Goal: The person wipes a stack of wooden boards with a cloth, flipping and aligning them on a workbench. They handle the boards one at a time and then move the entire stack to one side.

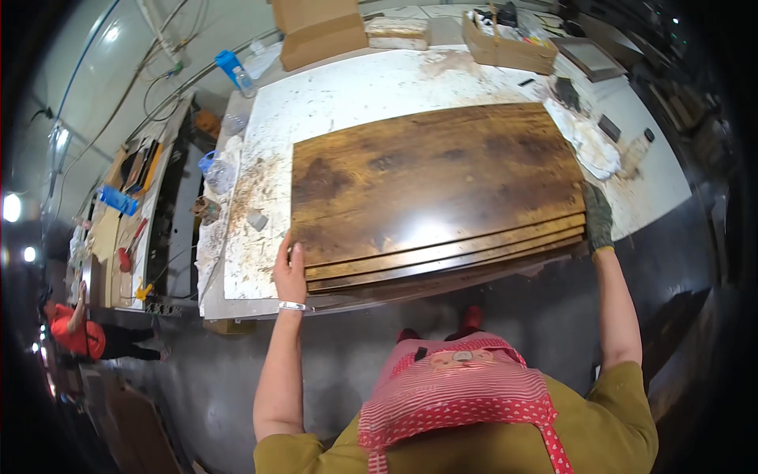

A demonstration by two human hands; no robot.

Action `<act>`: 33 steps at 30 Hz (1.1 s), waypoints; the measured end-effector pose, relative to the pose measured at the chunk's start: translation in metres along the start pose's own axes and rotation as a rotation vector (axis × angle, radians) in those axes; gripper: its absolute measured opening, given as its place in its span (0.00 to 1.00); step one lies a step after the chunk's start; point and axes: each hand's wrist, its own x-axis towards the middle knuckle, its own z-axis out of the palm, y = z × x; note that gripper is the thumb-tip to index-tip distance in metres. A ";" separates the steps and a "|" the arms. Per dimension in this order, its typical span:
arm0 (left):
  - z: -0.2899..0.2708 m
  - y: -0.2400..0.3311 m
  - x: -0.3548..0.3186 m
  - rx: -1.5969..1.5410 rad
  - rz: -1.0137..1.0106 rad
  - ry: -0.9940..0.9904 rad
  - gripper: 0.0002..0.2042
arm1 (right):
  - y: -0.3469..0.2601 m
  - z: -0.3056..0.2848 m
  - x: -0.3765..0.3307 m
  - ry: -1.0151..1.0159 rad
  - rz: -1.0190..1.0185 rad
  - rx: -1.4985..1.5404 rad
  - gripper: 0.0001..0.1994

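- At the near edge of the white, stained table (347, 87), a stack of dark brown wooden panels (434, 178) lies flat, its near edges stepped and overhanging the table's near edge slightly.
- Left hand (290, 268), bare with a bracelet at the wrist, rests against the stack's near left corner, fingers curled up along the side edge of the top panel; the grip is closed on that corner.
- Right hand (598, 217), in a dark green glove, clasps the stack's near right corner, its grip wrapped around the panel edges.
- Beyond the panels, toward the table's far right, lies a crumpled white rag (588, 142) just beside the stack's right edge.
- Small grey block (257, 220) sits on the table near the stack's left edge, apart from it.
- Along the far edge stand a cardboard box (320, 31) and an open box of small items (509, 43).
- Blue-capped bottle (235, 71) lies at the table's far left corner.
- Off to the left, well apart from the table, a person in a red top (75, 332) stands on the floor.
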 end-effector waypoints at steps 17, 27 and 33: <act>-0.036 -0.049 -0.030 -0.159 -0.353 -0.291 0.27 | 0.009 -0.024 -0.057 -0.182 0.162 0.544 0.28; -0.047 -0.067 -0.033 0.040 -0.226 -0.134 0.28 | -0.009 -0.018 -0.063 -0.202 0.143 0.420 0.32; -0.019 -0.023 -0.041 -0.234 -0.250 -0.244 0.27 | 0.032 -0.014 -0.061 -0.160 0.160 0.561 0.34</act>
